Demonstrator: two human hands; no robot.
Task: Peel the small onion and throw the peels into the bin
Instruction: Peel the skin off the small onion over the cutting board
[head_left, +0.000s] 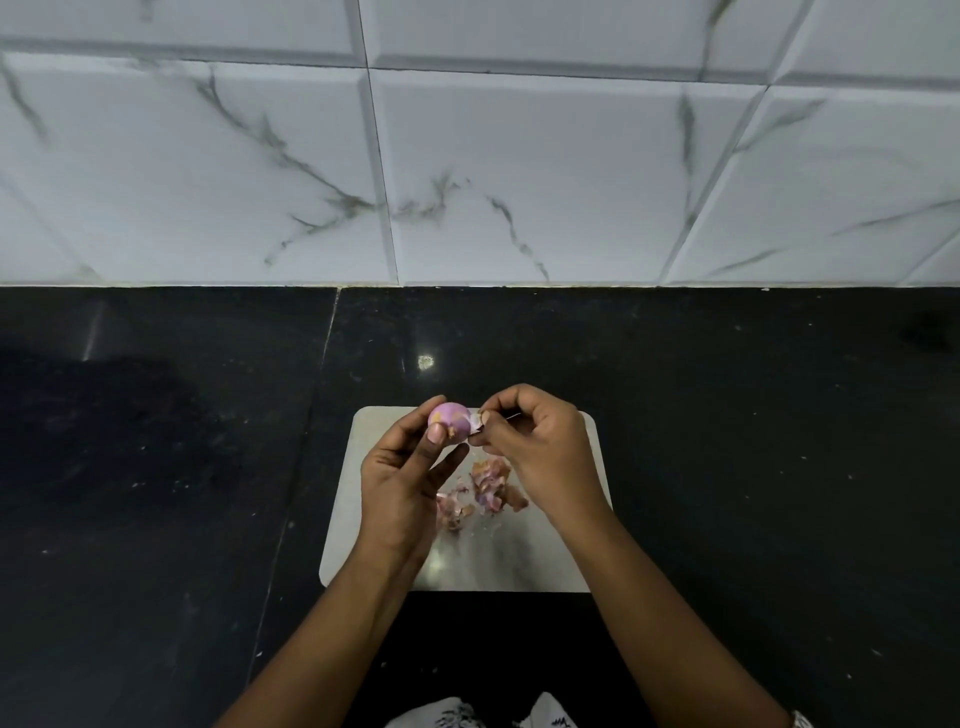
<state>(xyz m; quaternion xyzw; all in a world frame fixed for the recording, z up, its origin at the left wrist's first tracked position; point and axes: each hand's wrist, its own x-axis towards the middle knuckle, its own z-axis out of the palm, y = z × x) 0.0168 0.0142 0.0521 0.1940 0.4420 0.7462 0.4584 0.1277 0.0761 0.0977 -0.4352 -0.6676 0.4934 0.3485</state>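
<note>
Grey board nearest you, with loose peels lying on it between your wrists. Above it, your left hand grips the small onion at its fingertips. Your right hand pinches a skin flap at the onion's right end. Beyond: black counter, tiled wall.

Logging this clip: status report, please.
Left hand holds onion. Right hand pinches skin flap. Loose peels on board; nothing blocking.

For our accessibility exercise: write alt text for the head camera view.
A left hand holds a small purple onion while the right hand pinches its skin, above a grey cutting board strewn with peels on a black counter.
</note>
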